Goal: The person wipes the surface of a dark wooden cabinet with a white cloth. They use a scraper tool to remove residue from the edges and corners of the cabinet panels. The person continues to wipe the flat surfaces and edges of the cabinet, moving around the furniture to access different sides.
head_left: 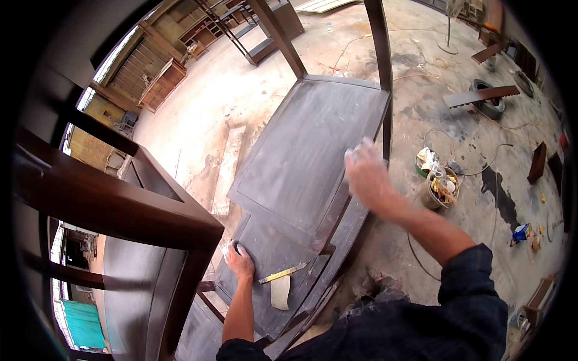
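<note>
A dark wooden shelf unit lies in front of me, with a wide upper panel [301,138] and a lower panel [271,240], both streaked with pale dust. My right hand [368,174], blurred by motion, is over the upper panel's right edge. Its fingers are bunched, whitish at the tips, and what they hold cannot be made out. At the lower panel's left edge, my left hand [239,262] curls its fingers round the wood. Close to it lie a slim yellow tool [283,272], possibly a cutter knife, and a beige piece of sandpaper or cloth [280,293].
Another dark wooden frame [120,207] rises close on my left. To the right, a bucket [441,186] of odds and ends stands on the concrete floor near cables, a tyre [490,107] and a scalloped board [481,96]. A dark post [379,48] stands at the panel's far corner.
</note>
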